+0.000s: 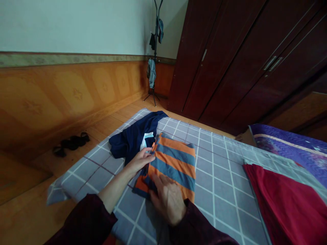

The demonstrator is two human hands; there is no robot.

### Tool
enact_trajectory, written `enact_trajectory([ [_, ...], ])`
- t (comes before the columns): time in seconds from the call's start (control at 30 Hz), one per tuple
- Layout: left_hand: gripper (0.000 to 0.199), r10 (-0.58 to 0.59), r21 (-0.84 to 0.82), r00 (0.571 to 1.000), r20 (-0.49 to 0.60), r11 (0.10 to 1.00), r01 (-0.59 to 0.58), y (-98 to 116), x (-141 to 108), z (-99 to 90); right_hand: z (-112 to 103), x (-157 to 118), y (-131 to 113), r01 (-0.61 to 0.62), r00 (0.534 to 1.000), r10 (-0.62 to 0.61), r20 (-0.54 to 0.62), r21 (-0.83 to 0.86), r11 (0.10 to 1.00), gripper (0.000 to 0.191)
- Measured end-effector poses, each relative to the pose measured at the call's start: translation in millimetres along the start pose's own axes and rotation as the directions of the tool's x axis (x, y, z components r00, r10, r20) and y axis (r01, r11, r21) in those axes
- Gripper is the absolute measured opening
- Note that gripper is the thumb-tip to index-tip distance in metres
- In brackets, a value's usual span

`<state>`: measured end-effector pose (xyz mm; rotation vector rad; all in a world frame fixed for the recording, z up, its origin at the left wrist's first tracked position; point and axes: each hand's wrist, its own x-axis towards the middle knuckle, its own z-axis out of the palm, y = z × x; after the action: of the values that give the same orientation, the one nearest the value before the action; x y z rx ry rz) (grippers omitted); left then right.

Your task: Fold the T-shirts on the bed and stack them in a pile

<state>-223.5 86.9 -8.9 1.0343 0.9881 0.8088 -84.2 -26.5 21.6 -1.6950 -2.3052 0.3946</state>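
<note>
A striped orange and grey-blue shirt [176,160] lies partly folded on the checked bedspread. My left hand [143,158] is closed on the shirt's left edge, near the upper corner. Lower down, my right hand [167,197] bends over the near left part of the shirt. Its fingers and thumb are closed on a darker fold of cloth there, and the palm hides some of the stripes. Just beyond my left hand lies a dark navy garment [133,134] with a white and light-blue patch showing.
The grey checked bedspread [217,170] covers the bed. Red cloth [288,197] lies at the right, with purple bedding [293,143] beyond it. A coat rack [155,44] stands in the corner beside a dark red wardrobe [230,58]. Black shoes [71,143] are on the floor at left.
</note>
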Motion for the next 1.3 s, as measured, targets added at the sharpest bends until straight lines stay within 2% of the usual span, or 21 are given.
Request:
enact_trajectory([
  [0.13,0.068,0.027,0.108,0.998,0.063,0.994,-0.034,-3.1,-6.1,2.6,-11.2,-37.8,33.4,0.066,0.993,-0.074,-0.095,-0.089,0.994,0.027],
  [0.23,0.076,0.056,0.237,0.993,0.104,0.968,-0.08,-3.4,-17.6,4.2,-12.2,-59.8,56.0,0.092,0.984,-0.109,-0.14,-0.122,0.988,0.031],
  [0.33,0.072,0.099,0.384,0.993,0.062,0.916,-0.116,2.4,-30.4,6.1,-10.4,-71.8,71.0,0.113,0.976,-0.136,-0.172,-0.136,0.984,0.028],
  [0.5,0.062,0.214,0.489,0.977,-0.009,0.853,-0.182,15.0,-49.2,8.5,-10.7,-76.1,79.3,0.164,0.968,-0.179,-0.176,-0.096,0.982,0.019],
  [0.63,0.06,0.212,0.66,0.974,-0.079,0.743,-0.108,2.7,-62.7,5.1,-10.7,-82.0,81.2,0.16,0.968,-0.176,-0.179,-0.104,0.982,0.021],
  [0.73,0.057,0.258,0.793,0.953,-0.157,0.609,-0.034,-11.5,-72.2,1.0,-12.5,-89.6,83.4,0.162,0.968,-0.181,-0.173,-0.122,0.979,0.032],
  [0.8,0.058,0.256,0.824,0.941,-0.222,0.566,0.041,-16.5,-75.7,-0.4,-14.0,-92.1,85.3,0.167,0.969,-0.19,-0.159,-0.148,0.975,0.038],
  [0.9,0.059,0.186,0.798,0.95,-0.251,0.595,0.095,-16.7,-73.4,1.9,-15.1,-88.2,89.4,0.197,0.962,-0.229,-0.146,-0.206,0.958,0.032],
  [1.03,0.055,0.143,0.712,0.971,-0.191,0.701,0.037,-16.9,-69.4,17.3,-21.5,-82.5,99.2,0.216,0.941,-0.268,-0.208,-0.241,0.946,0.027],
  [1.17,0.053,0.089,0.614,0.994,-0.065,0.789,-0.031,-26.6,-91.6,38.7,-38.0,-110.7,113.5,0.206,0.945,-0.252,-0.208,-0.216,0.954,0.029],
  [1.23,0.054,0.031,0.633,1.0,-0.002,0.774,-0.023,-28.0,-105.4,42.7,-46.4,-134.0,120.0,0.233,0.946,-0.268,-0.183,-0.192,0.953,0.03],
  [1.3,0.058,0.0,0.721,1.0,-0.016,0.693,0.012,-21.6,-108.5,40.2,-54.8,-150.5,125.8,0.247,0.952,-0.265,-0.151,-0.124,0.961,0.028],
])
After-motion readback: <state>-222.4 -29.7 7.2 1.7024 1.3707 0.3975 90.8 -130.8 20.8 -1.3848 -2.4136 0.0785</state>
